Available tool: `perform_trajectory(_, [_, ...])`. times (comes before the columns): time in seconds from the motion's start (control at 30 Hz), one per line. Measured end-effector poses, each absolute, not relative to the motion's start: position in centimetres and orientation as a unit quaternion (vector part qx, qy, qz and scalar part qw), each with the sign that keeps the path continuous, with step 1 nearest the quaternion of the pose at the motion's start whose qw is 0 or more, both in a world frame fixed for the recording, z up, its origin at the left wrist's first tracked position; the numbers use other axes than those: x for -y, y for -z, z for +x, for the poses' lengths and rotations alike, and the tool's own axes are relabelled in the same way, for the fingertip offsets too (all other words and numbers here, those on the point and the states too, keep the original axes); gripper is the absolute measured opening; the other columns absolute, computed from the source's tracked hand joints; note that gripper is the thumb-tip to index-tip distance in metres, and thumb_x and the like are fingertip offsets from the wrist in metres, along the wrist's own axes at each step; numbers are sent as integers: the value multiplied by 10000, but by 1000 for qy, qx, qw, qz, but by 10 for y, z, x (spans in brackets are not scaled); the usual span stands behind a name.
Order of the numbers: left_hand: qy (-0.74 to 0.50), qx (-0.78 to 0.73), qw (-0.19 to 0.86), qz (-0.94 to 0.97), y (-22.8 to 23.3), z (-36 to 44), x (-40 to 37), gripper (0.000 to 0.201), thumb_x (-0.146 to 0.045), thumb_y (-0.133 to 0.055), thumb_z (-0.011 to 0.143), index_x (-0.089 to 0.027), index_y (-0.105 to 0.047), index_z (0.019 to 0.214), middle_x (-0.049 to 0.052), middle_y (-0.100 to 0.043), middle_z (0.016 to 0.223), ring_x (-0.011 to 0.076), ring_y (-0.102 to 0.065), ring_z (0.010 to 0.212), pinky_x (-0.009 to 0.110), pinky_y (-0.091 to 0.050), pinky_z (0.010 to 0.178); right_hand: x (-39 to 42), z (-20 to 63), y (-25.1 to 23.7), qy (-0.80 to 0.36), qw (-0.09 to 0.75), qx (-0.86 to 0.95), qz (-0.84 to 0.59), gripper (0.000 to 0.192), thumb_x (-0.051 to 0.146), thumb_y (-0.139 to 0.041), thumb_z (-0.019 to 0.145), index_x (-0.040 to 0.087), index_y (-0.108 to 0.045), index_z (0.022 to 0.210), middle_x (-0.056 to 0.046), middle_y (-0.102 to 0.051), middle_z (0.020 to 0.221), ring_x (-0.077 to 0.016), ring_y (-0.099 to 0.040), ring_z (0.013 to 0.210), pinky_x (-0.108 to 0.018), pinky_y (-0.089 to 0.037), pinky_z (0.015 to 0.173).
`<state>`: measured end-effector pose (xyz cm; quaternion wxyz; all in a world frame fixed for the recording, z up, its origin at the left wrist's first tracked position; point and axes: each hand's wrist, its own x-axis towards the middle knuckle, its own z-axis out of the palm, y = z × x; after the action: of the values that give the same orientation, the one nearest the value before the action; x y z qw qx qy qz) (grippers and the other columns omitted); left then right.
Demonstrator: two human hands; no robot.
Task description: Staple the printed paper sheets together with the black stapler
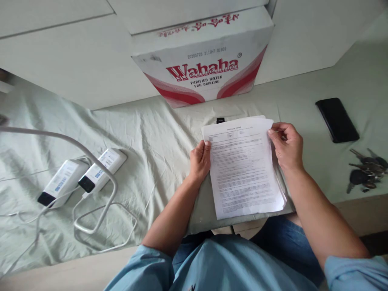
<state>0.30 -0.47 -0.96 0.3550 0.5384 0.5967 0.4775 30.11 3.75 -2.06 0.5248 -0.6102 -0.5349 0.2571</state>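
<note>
Both hands hold the printed papers below the Wahaha box. The left hand curls its fingers on the left edge. The right hand pinches the top right corner.

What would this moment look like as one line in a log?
left hand: grips papers' left edge | right hand: pinches top right corner | papers: printed sheets, on cloth | nearby: phone, keys

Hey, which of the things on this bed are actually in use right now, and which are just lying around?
In hand:
papers, held by the left hand and the right hand

Lying about:
phone
keys
two power banks with cables
Wahaha box
</note>
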Motion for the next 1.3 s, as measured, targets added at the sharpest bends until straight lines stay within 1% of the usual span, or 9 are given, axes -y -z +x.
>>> perform_trajectory(0.17, [-473, -603, 360, 532, 7, 3, 5, 735, -914, -509, 1007, -249, -414, 708, -36, -390, 605, 133, -333, 579, 340, -275, 556, -41, 311, 29, -315, 516, 519, -604, 580, 635, -866, 882, 300, -680, 1316, -91, -833, 1250, -272, -775, 1119, -461, -630, 984])
perform_trajectory(0.3, [-485, -597, 375, 518, 7, 2, 6, 723, -886, -556, 1008, -245, -435, 696, -35, -380, 599, 135, -330, 570, 337, -283, 542, -39, 311, 18, -437, 478, 509, -567, 712, 657, -953, 789, 311, -691, 1354, -28, -852, 1017, -268, -802, 1008, -460, -643, 973])
perform_trajectory(0.43, [-528, -565, 439, 457, 10, 2, 7, 629, -805, -668, 1003, -235, -590, 749, -10, -525, 637, 152, -493, 599, 309, -396, 550, -35, 304, -1, -497, 478, 483, -540, 481, 576, -1028, 715, 271, -800, 1009, 14, -766, 787, -203, -706, 746, -355, -605, 732])
perform_trajectory(0.57, [-559, -481, 555, 386, 11, 1, 5, 520, -725, -792, 943, -224, -750, 1075, 47, -777, 866, 234, -754, 795, 340, -596, 696, -30, 294, -11, -505, 510, 461, -521, 420, 544, -1049, 689, 261, -755, 787, 37, -694, 706, -146, -581, 630, -302, -510, 617])
perform_trajectory(0.67, [-564, -462, 573, 375, 10, -4, 2, 579, -630, -937, 833, -231, -727, 1197, 71, -843, 1034, 261, -820, 894, 366, -658, 778, -27, 290, -12, -523, 501, 464, -509, 422, 562, -1033, 714, 259, -749, 783, 35, -690, 715, -144, -578, 642, -299, -496, 627])
perform_trajectory(0.8, [-523, -488, 586, 380, 6, -11, 1, 622, -597, -1014, 743, -194, -754, 1139, 114, -868, 1049, 294, -848, 925, 393, -701, 807, -25, 290, -8, -517, 483, 492, -507, 439, 616, -982, 770, 256, -732, 782, 39, -649, 695, -143, -556, 635, -305, -477, 626])
perform_trajectory(0.93, [-440, -522, 589, 433, 1, -16, 3, 501, -592, -977, 800, -146, -841, 984, 146, -877, 950, 303, -850, 857, 399, -723, 752, -26, 294, -2, -458, 470, 535, -532, 408, 619, -942, 809, 263, -764, 895, 19, -687, 775, -167, -593, 695, -321, -513, 658])
perform_trajectory(1.1, [-431, -519, 573, 465, -1, -18, 4, 459, -577, -951, 833, -148, -883, 982, 151, -893, 1002, 291, -852, 835, 391, -733, 725, -28, 301, 1, -369, 514, 545, -550, 359, 524, -927, 833, 281, -760, 1037, -3, -724, 940, -175, -640, 817, -330, -571, 776])
perform_trajectory(1.3, [-415, -521, 562, 491, -1, -19, 4, 452, -573, -932, 855, -149, -889, 1006, 148, -897, 1032, 296, -863, 875, 407, -744, 775, -26, 304, -5, -360, 491, 584, -537, 238, 408, -879, 897, 296, -792, 1088, 3, -739, 960, -154, -589, 747, -328, -520, 730])
